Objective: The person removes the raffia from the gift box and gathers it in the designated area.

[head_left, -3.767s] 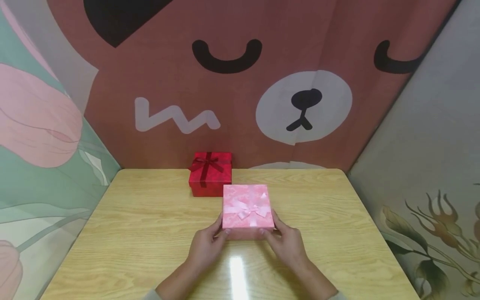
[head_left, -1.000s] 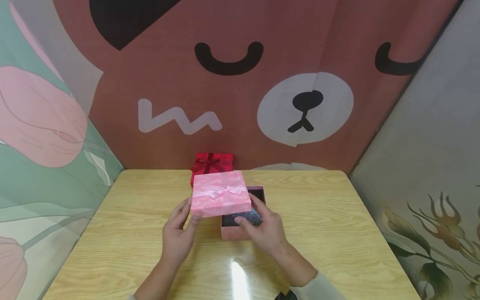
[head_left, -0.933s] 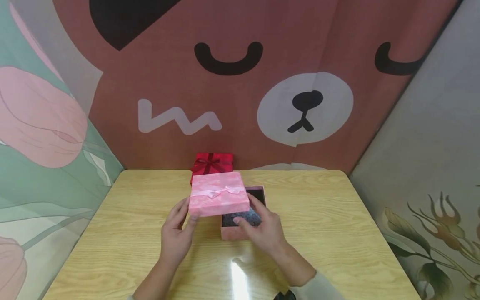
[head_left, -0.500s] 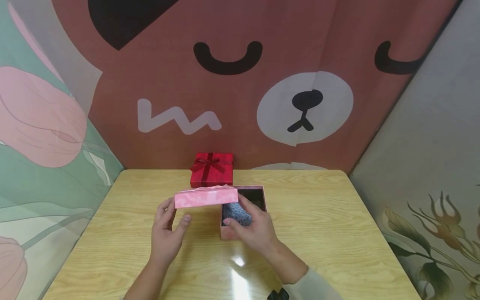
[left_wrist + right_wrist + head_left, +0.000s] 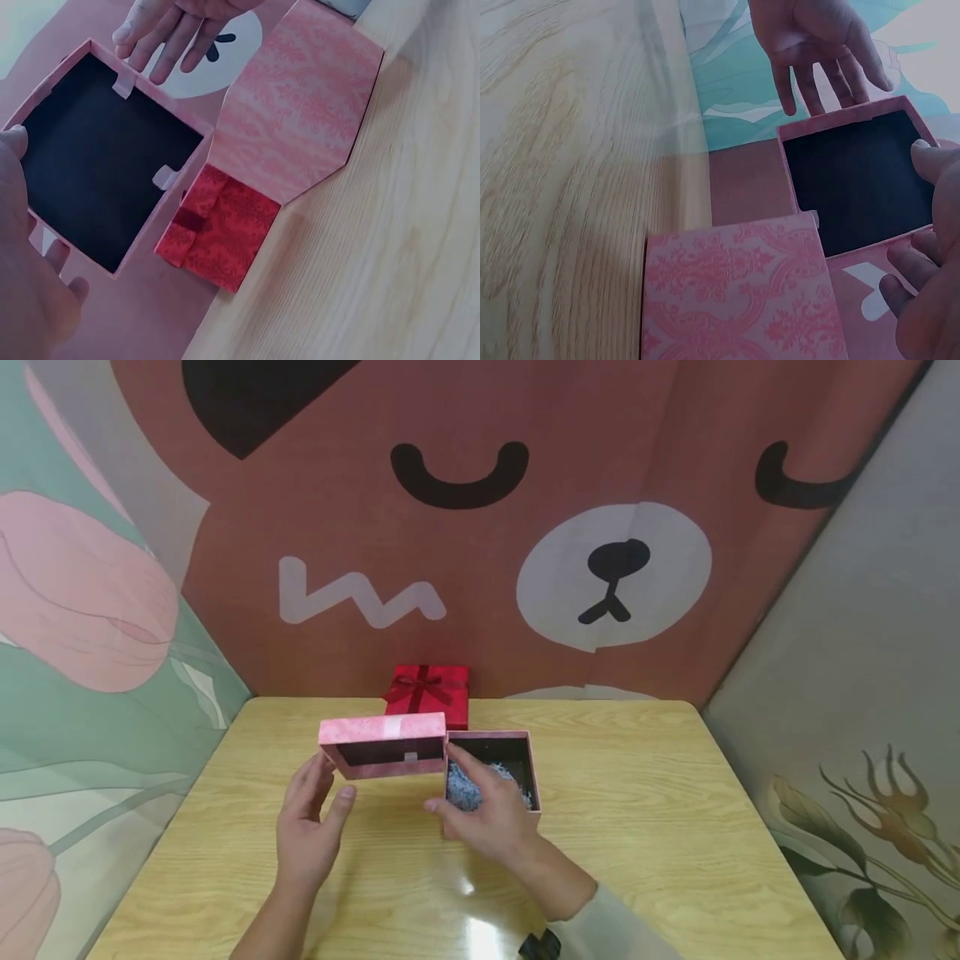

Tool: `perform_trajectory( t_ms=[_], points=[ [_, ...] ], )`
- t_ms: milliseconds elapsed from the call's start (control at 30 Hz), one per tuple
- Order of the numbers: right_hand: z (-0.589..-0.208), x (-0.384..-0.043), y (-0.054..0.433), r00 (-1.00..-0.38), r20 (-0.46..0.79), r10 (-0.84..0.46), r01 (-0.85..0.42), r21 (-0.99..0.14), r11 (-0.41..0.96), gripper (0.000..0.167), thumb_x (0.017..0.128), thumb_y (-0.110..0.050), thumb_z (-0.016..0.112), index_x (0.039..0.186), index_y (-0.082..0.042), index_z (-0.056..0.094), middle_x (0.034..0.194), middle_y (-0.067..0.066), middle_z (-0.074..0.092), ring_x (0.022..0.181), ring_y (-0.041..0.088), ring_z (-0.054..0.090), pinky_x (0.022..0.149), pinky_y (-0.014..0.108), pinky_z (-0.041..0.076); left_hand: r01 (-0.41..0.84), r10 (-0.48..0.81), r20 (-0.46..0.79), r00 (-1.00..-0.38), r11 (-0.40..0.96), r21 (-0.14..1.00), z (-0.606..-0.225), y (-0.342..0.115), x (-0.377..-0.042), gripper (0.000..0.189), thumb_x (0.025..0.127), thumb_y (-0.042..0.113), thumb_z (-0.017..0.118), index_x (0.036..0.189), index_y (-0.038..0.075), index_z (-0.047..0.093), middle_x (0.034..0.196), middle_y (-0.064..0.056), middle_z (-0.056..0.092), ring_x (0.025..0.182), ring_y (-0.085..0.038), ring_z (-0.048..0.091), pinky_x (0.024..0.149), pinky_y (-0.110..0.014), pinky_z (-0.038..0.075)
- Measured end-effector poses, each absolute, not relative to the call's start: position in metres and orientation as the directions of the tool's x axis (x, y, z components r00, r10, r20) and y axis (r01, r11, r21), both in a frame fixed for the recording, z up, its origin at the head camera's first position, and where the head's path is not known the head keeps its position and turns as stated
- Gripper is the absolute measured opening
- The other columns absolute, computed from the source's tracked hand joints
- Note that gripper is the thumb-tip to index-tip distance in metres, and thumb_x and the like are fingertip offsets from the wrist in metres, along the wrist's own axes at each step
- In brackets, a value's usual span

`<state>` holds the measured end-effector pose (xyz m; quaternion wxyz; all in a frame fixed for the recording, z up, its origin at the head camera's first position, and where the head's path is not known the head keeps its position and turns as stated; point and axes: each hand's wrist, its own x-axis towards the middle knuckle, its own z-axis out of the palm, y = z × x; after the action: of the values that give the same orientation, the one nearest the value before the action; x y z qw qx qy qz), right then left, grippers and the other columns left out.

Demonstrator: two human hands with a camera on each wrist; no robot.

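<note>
A pink gift box lid [image 5: 386, 728] hangs tilted between my two hands, its dark inside towards me and short ribbon ends showing within. The fingers of my left hand [image 5: 303, 839] touch its left side; those of my right hand [image 5: 498, 818] touch its right side. Fingers look mostly straight, and both thumbs stand apart from the lid in the head view. To its right, the pink gift box [image 5: 535, 772] sits uncovered on the table with blue-grey shredded paper [image 5: 463, 789] inside. My right hand covers part of the box front.
A red gift box [image 5: 442, 682] with a dark red bow stands at the table's back edge, partly behind the lid. Behind the wooden table [image 5: 637, 827] hangs a bear-print curtain [image 5: 480, 552]. A small black object [image 5: 540, 945] shows near the right sleeve [image 5: 607, 927].
The lid came off the pink box and moved left. Over the last second it tipped from top-up to inside facing me, and more shredded paper came into view. Both thumbs moved off it.
</note>
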<state>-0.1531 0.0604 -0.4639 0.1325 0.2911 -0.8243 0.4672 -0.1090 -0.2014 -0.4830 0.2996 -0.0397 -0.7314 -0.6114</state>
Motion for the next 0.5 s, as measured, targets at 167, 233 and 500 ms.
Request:
perform_trajectory(
  t_ms=[167,233,500],
  points=[
    [-0.463,-0.153,0.053,-0.786,0.490,-0.377,-0.616,-0.676,0.405,0.079,0.090,-0.045,0.081,0.157,-0.024,0.047,0.148,0.002,0.059,0.133,0.021,0.058,0.106,0.044,0.053,0.427,-0.321,0.491,-0.810,0.251,0.869,-0.484,-0.210,-0.107,0.060,0.092,-0.014,0.069,0.148,0.002,0.056,0.146,-0.015,0.054,0.124,-0.014,0.060,0.107,-0.020,0.046],
    [-0.464,-0.153,0.050,-0.781,0.491,-0.386,-0.621,-0.674,0.399,0.080,0.089,-0.043,0.083,0.158,-0.023,0.047,0.148,0.003,0.059,0.134,0.022,0.058,0.106,0.045,0.052,0.405,-0.339,0.467,-0.817,0.239,0.882,-0.483,-0.212,-0.105,0.058,0.092,-0.014,0.069,0.146,0.001,0.057,0.146,-0.014,0.055,0.120,-0.016,0.062,0.104,-0.019,0.048],
    [-0.466,-0.151,0.041,-0.817,0.387,-0.428,-0.543,-0.764,0.348,0.090,0.086,-0.049,0.084,0.162,-0.032,0.037,0.154,-0.001,0.052,0.056,0.005,0.061,0.087,0.034,0.060,0.299,-0.358,0.330,-0.873,0.141,0.944,-0.479,-0.226,-0.102,0.055,0.094,-0.010,0.069,0.146,0.005,0.059,0.148,-0.008,0.054,0.117,-0.021,0.054,0.088,-0.015,0.055]
  ],
)
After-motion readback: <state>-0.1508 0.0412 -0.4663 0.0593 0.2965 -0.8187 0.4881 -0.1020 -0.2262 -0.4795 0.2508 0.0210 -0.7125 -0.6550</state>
